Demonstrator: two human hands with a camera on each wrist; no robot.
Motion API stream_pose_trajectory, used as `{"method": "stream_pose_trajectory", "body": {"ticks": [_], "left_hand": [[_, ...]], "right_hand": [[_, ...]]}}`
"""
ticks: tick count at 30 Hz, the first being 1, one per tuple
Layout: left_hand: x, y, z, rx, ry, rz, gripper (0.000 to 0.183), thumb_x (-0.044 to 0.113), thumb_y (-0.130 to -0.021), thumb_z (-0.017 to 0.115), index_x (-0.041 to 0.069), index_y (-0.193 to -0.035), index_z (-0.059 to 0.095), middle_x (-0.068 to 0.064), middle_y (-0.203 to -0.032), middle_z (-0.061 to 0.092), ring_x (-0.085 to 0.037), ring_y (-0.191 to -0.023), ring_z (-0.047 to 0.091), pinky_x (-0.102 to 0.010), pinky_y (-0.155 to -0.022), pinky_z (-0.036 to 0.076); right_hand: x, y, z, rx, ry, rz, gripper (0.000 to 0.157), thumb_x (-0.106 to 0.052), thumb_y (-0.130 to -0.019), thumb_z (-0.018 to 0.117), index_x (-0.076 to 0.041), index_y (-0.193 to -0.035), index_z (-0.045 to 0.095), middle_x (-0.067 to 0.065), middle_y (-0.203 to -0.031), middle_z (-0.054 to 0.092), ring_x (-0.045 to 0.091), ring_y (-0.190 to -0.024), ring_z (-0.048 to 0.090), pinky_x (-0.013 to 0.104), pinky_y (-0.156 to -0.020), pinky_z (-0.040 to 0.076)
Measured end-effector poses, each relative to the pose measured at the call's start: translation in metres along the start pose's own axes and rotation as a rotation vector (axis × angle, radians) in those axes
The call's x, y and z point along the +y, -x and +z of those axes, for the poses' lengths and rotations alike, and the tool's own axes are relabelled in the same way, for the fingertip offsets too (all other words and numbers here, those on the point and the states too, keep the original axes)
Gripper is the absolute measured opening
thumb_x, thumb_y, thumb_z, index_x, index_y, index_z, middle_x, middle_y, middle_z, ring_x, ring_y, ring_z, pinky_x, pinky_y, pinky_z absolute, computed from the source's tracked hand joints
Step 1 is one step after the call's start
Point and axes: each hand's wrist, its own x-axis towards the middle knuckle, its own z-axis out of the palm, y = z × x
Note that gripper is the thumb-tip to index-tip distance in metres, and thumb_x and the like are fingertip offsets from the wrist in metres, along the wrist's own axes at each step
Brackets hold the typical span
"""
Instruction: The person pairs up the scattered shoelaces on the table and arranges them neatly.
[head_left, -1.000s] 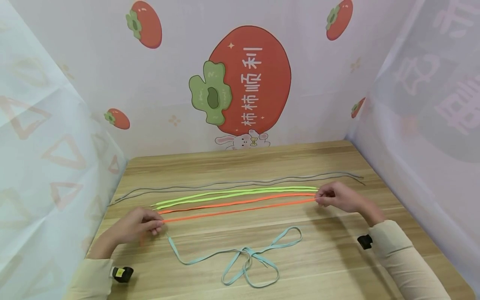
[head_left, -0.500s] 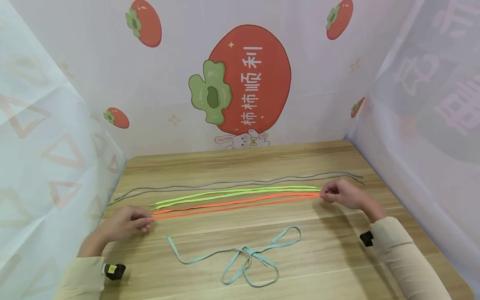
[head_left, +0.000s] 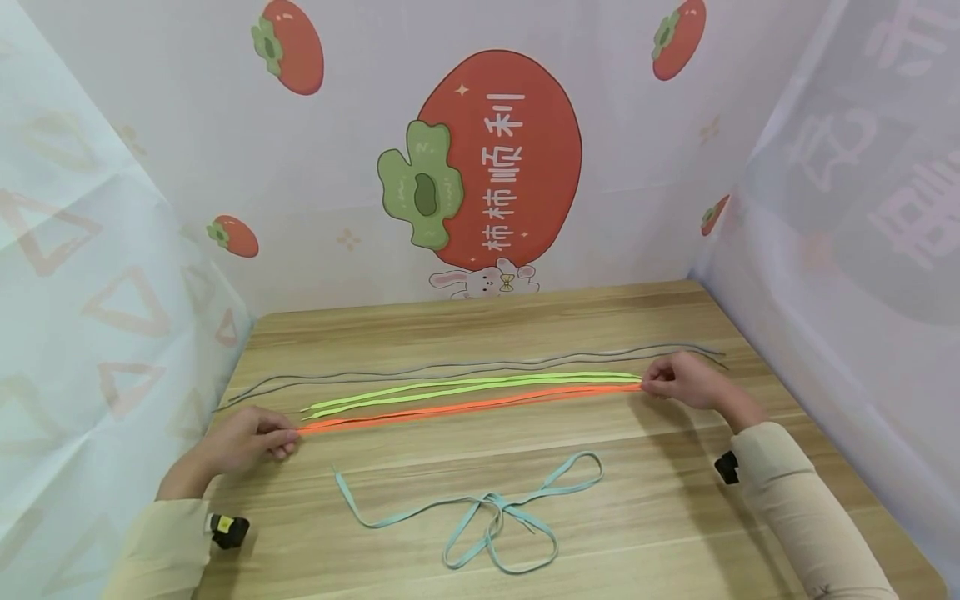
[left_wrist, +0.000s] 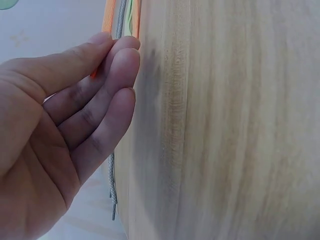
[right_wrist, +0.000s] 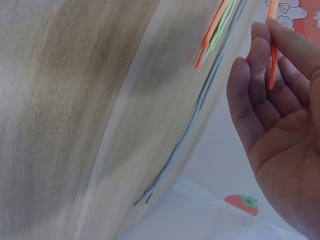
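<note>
Stretched across the table is an orange shoelace (right_wrist: 273, 70), pinched at one end by my left hand (head_left: 247, 439) and at the other by my right hand (head_left: 686, 379). In the left wrist view, thumb and index finger grip the orange lace, whose tip pokes out below them. The right wrist view has the other tip hanging from the right thumb and fingertips. A second orange shoelace (right_wrist: 212, 30) lies on the wood just behind the held one, almost alongside it. Beyond it lie two neon yellow-green shoelaces (head_left: 480, 382), close to my right fingertips.
Thin grey laces (head_left: 435, 367) run behind the others, nearly the table's width. A light blue shoelace (head_left: 384, 523) lies looped like a bow nearer the front. The wooden table (head_left: 637, 517) is bounded by printed cloth walls (head_left: 337, 125) at the back and sides.
My left hand has moved left and slightly back, my right hand slightly right and back. The held orange lace has come closer to the other orange one.
</note>
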Motion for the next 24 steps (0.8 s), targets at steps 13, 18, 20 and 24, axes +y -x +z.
{"method": "stream_pose_trajectory", "body": {"ticks": [13, 18, 20, 24], "left_hand": [[-0.001, -0.006, 0.006, -0.003, -0.097, -0.077, 0.022, 0.02, -0.105, 0.067, 0.01, -0.087, 0.075, 0.003, -0.074, 0.069, -0.003, -0.066, 0.064, -0.024, -0.061, 0.056], [0.002, -0.008, 0.007, 0.039, -0.206, -0.092, 0.028, 0.026, -0.103, 0.07, 0.016, -0.076, 0.072, 0.008, -0.066, 0.065, -0.002, -0.058, 0.056, -0.022, -0.057, 0.047], [0.004, -0.009, 0.007, 0.048, -0.237, -0.098, 0.029, 0.027, -0.102, 0.071, 0.018, -0.075, 0.072, 0.009, -0.065, 0.065, -0.001, -0.056, 0.054, -0.021, -0.057, 0.045], [0.007, -0.009, 0.009, 0.05, -0.278, -0.105, 0.03, 0.028, -0.102, 0.071, 0.018, -0.074, 0.071, 0.007, -0.065, 0.064, -0.002, -0.055, 0.051, -0.022, -0.056, 0.043]], "right_hand": [[0.01, -0.004, 0.005, 0.043, 0.079, 0.04, 0.014, -0.021, -0.097, 0.079, -0.01, -0.088, 0.077, -0.001, -0.075, 0.067, 0.007, -0.066, 0.05, 0.023, -0.06, 0.043], [0.013, -0.001, 0.005, 0.036, 0.072, 0.031, 0.015, -0.017, -0.096, 0.079, -0.007, -0.086, 0.075, -0.001, -0.074, 0.065, 0.007, -0.065, 0.049, 0.024, -0.059, 0.043], [0.014, -0.001, 0.005, 0.031, 0.068, 0.035, 0.014, -0.015, -0.096, 0.078, -0.007, -0.085, 0.075, 0.0, -0.074, 0.066, 0.007, -0.066, 0.05, 0.023, -0.06, 0.043], [0.016, 0.001, 0.005, 0.034, 0.076, 0.044, 0.011, -0.013, -0.095, 0.079, -0.007, -0.086, 0.077, 0.0, -0.077, 0.07, 0.009, -0.068, 0.053, 0.023, -0.061, 0.045]]}}
